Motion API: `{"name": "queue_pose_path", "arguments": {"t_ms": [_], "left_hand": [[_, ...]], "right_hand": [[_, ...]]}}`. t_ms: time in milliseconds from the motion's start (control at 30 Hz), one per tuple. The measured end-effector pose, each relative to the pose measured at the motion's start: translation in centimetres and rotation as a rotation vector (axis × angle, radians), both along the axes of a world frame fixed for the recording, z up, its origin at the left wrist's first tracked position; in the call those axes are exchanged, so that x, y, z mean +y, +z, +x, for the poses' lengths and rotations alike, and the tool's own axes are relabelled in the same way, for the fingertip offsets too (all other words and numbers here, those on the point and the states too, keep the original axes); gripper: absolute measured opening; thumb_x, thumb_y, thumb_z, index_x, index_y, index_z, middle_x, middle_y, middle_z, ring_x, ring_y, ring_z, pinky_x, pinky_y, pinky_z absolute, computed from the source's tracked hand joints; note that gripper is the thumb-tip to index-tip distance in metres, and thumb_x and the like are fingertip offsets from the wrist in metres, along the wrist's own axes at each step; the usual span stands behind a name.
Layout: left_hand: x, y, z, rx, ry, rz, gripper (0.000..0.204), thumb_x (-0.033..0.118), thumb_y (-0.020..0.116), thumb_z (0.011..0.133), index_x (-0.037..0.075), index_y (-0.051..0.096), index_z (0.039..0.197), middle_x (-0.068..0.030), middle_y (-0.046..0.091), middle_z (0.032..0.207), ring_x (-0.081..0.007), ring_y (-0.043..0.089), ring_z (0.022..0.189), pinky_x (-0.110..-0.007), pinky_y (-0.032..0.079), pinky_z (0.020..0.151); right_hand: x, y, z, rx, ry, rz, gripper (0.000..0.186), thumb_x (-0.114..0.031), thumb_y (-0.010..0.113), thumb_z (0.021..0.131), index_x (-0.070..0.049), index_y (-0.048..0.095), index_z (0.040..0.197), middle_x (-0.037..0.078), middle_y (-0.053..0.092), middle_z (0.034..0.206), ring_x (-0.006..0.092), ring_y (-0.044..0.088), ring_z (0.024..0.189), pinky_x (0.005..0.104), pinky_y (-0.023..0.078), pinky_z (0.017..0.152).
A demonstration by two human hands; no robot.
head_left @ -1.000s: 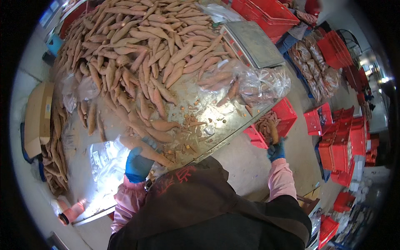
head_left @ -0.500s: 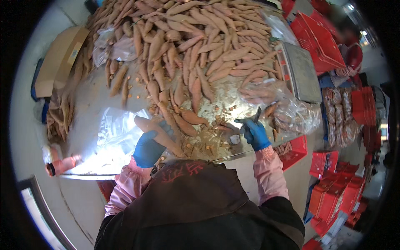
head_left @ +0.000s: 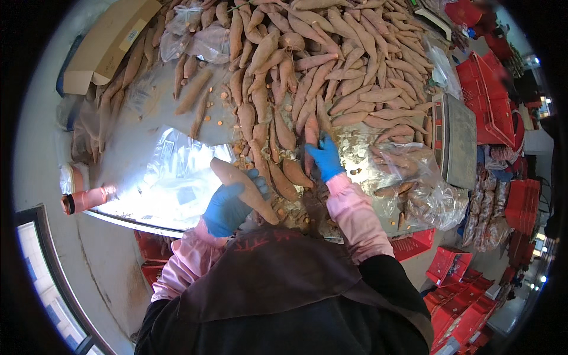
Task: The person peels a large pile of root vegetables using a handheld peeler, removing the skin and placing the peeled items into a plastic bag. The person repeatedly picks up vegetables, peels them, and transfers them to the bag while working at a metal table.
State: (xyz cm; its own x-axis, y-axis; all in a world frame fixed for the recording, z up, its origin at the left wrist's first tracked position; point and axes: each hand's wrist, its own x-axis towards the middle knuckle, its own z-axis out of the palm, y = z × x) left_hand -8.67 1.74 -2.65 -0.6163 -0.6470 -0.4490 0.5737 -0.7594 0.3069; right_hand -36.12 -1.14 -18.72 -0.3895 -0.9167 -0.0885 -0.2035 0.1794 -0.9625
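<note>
My left hand (head_left: 229, 207), in a blue glove, is wrapped round a long tan sweet potato (head_left: 245, 188) held slantwise near the table's front edge. Farther forward and to the right, my blue-gloved right hand (head_left: 325, 157) grips a reddish sweet potato (head_left: 311, 131) lying at the near edge of the pile. Part of that root is hidden under the fingers. Between the hands lie several loose sweet potatoes (head_left: 283, 182), with cut ends and dirt around them. A clear plastic bag (head_left: 177, 171) lies flat beside my left hand, under bright light.
A large heap of sweet potatoes (head_left: 355, 65) covers the far table. At the right are a filled clear bag (head_left: 435, 198) and a flat scale (head_left: 460, 142). Red crates (head_left: 482, 97) stand beyond it. A cardboard box (head_left: 109, 50) is at the far left, a pinkish bottle (head_left: 83, 200) at the near left.
My right hand has moved left and forward onto the reddish sweet potato; the dark tool seen in it earlier no longer shows. My left hand still holds its sweet potato. The view has shifted.
</note>
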Motion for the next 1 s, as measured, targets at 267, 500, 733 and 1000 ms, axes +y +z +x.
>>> {"name": "queue_pose_path", "arguments": {"t_ms": [267, 500, 733, 1000], "left_hand": [[-1.8, 0.4, -2.4, -0.286, -0.365, -0.341, 0.051, 0.015, 0.065, 0.075, 0.0, 0.046, 0.12, -0.0128, 0.056, 0.109, -0.0226, 0.053, 0.101, -0.035, 0.041, 0.089], [-1.9, 3.1, -4.4, -0.499, -0.303, -1.026, 0.063, 0.011, 0.075, 0.064, 0.005, 0.049, 0.122, -0.0078, 0.04, 0.135, -0.0192, 0.043, 0.118, -0.033, 0.037, 0.096], [-0.2, 3.3, -2.6, -0.566, -0.369, -1.086, 0.058, 0.006, 0.074, 0.062, 0.008, 0.053, 0.116, -0.013, 0.046, 0.128, -0.0203, 0.047, 0.112, -0.037, 0.037, 0.094], [-0.9, 8.5, -2.4, -0.21, -0.354, -1.476, 0.026, 0.019, 0.073, 0.06, 0.008, 0.063, 0.082, -0.0201, 0.044, 0.129, -0.0354, 0.049, 0.111, -0.044, 0.037, 0.093]], "right_hand": [[5.1, 12.5, 3.3, -0.915, 0.198, 0.178, 0.021, -0.002, 0.058, 0.077, -0.003, 0.05, 0.097, 0.003, 0.054, 0.064, 0.0113, 0.047, 0.047, 0.0224, 0.034, 0.039], [6.3, 16.3, 5.6, -0.41, 0.159, -0.082, 0.029, -0.002, 0.054, 0.075, 0.0, 0.052, 0.104, 0.008, 0.056, 0.082, 0.0213, 0.056, 0.068, 0.0321, 0.045, 0.058], [6.3, 18.2, 3.3, 0.591, 0.287, -0.218, 0.024, -0.01, 0.058, 0.072, -0.003, 0.055, 0.095, 0.018, 0.057, 0.083, 0.0383, 0.056, 0.071, 0.0435, 0.045, 0.06], [8.2, 11.6, 0.1, -0.185, 0.317, 0.215, 0.028, -0.026, 0.051, 0.089, -0.001, 0.062, 0.094, 0.006, 0.061, 0.072, 0.0099, 0.054, 0.059, 0.0243, 0.043, 0.051]]}}
